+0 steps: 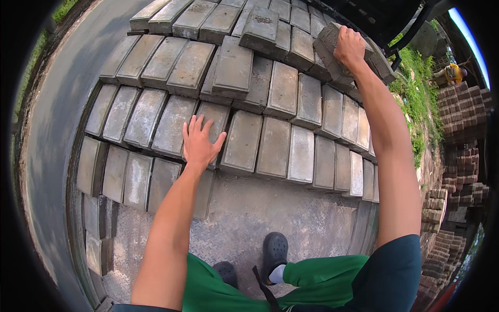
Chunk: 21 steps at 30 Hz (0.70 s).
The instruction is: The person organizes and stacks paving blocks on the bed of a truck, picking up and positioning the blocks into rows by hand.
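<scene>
Grey concrete paving blocks [241, 139] lie in stepped, tilted rows in front of me. My left hand [200, 141] has its fingers spread over a block [213, 115] in the near rows. Whether its fingertips press on that block or hover just above it, I cannot tell. At the far right, my right arm is stretched out, and my right hand [350, 48] is closed around the upper edge of a tilted concrete block [327, 49]. The fingertips on that block's far side are hidden. One loose block [234, 67] rests on top of the stacked rows.
I stand on a worn metal truck bed [234, 208] with a tread pattern. A road [57, 119] runs along the left. Dark metal framework [382, 21] rises at the far right. Beyond it are grass [423, 93], several stacks of brownish blocks [460, 112] and a person [455, 73] in yellow.
</scene>
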Motion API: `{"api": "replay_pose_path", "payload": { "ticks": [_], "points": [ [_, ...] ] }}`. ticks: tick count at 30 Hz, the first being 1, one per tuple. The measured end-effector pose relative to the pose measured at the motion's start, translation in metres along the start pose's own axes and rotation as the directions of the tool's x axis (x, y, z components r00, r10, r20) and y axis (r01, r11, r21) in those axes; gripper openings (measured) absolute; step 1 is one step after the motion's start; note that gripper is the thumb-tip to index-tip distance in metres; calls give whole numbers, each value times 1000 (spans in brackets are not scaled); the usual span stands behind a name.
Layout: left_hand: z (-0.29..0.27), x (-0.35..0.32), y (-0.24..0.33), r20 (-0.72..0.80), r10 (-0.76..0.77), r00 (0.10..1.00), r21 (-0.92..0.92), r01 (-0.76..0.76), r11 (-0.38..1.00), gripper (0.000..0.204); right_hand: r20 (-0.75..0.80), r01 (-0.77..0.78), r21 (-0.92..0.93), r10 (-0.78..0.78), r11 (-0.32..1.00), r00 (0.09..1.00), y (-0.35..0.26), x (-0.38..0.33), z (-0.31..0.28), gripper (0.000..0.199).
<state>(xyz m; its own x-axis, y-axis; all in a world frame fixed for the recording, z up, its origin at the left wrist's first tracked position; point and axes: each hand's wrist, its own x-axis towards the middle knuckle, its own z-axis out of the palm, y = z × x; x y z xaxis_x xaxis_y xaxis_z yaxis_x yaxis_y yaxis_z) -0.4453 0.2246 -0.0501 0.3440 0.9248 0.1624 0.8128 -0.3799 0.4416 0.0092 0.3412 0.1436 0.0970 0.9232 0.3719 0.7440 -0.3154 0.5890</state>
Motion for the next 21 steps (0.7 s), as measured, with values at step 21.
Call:
{"api": "replay_pose_path", "payload": {
  "ticks": [21],
  "points": [
    [-20,-41,0,-187,99,977,-295,-153,943,50,-24,117,747,-149,655,989,21,-216,-293,72]
  ]
}}
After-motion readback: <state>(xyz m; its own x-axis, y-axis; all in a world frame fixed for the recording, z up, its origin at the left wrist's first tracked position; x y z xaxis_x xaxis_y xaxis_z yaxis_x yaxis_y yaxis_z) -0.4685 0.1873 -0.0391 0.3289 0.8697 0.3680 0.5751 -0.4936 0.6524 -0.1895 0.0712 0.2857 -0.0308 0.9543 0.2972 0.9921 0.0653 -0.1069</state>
